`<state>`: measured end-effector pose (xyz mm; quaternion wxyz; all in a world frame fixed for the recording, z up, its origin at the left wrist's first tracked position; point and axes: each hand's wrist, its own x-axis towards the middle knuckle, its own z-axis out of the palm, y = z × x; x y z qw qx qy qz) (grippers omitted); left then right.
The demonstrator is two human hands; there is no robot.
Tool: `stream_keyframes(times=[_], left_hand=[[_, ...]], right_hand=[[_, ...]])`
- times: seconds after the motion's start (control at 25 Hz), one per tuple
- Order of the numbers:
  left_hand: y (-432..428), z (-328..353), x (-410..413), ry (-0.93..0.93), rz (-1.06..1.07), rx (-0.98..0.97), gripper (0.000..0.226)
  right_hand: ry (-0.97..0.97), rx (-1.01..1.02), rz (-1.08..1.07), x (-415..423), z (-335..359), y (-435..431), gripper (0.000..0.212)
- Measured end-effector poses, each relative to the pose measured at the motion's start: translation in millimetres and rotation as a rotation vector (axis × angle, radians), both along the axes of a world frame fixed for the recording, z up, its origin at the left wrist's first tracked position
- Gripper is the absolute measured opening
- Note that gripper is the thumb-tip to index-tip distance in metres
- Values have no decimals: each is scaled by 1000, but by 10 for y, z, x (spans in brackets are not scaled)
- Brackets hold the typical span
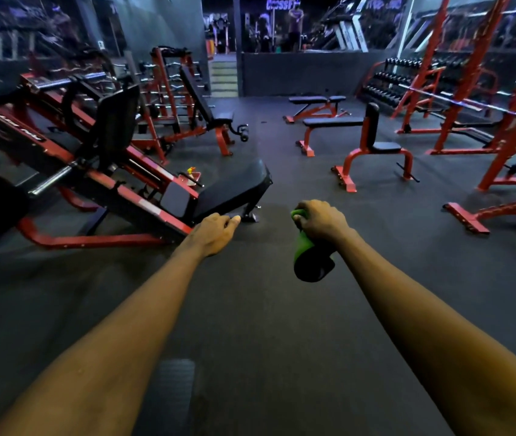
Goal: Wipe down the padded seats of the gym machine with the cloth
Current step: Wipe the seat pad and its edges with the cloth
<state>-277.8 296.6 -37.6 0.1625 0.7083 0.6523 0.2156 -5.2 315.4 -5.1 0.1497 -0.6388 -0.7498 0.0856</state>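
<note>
Approach stage, by judgement; no wiping begun. Standing short of the black padded seat of the red-framed sled-type gym machine, both arms stretched toward it over the dark rubber floor.

Left hand: just below the seat's near corner, not touching the pad. Fingers curled forward, thumb against forefinger. Cannot tell whether anything is pinched there.

Right hand: right of the seat and well apart from it, clenched round the top of a green-and-black cylindrical bottle, base hanging down and tilted.

Cloth: not made out anywhere. Possibly the green bit showing at the top of the right fist, possibly out of view; left undecided.

Next move, as judged: close the gap to the seat, get the cloth into a free hand (bottle used or set down first), then flat strokes across the pad, then across the smaller dark pad just left of the seat.

Hard to read: dim light, smeared steelwork left of the seat. Small yellow object just beyond the seat, perhaps a spray bottle, unsure. Underside of the seat hidden. Machine's left end cut off at the edge of view.
</note>
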Motion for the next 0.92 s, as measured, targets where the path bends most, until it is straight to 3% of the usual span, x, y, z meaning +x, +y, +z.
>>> stream_keyframes(times=[0.92], left_hand=[[5264, -475, -144, 28, 16, -97, 56]], right_hand=[[-64, -73, 62, -311, -387, 5284, 26]])
